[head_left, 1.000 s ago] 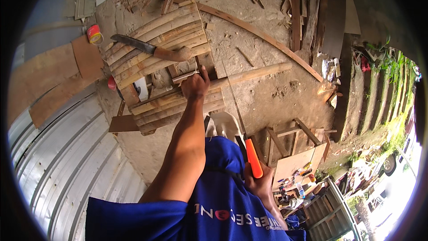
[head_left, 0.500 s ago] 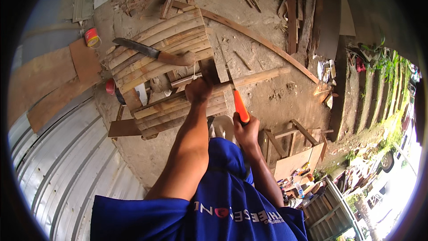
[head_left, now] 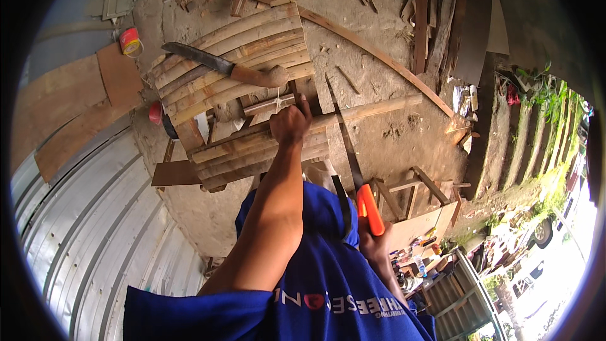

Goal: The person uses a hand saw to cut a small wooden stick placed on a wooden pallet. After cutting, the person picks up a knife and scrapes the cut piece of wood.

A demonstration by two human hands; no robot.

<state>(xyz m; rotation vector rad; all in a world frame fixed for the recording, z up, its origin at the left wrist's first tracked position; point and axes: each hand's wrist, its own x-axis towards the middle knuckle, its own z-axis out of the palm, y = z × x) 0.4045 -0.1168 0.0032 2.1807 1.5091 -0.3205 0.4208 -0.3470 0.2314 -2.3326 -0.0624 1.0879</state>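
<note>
My right hand (head_left: pixel 377 240) is closed round the orange handle of a handsaw (head_left: pixel 351 151), whose dark blade points away from me. The blade lies across a long wooden slat (head_left: pixel 372 106), just past the right edge of a low slatted wooden bench (head_left: pixel 237 41). My left hand (head_left: pixel 291 124) grips the slat over the bench, left of the saw, with its thumb sticking up. Beyond that hand, a machete (head_left: pixel 202 57) with a wooden handle rests on the bench's far slats. A gap between the bench's two groups of slats shows its frame.
A long curved board (head_left: pixel 379 60) lies on the dirt floor beyond the bench. On the left are a red and yellow can (head_left: pixel 130 42) and corrugated metal sheeting (head_left: pixel 95 240). A wooden frame (head_left: pixel 413 196) stands at the right, and planks (head_left: pixel 420 19) lie at the far right.
My right hand has drawn the saw back toward me and to the right, so its handle is lower. My left hand stays on the slat, its thumb now raised. The view has shifted slightly.
</note>
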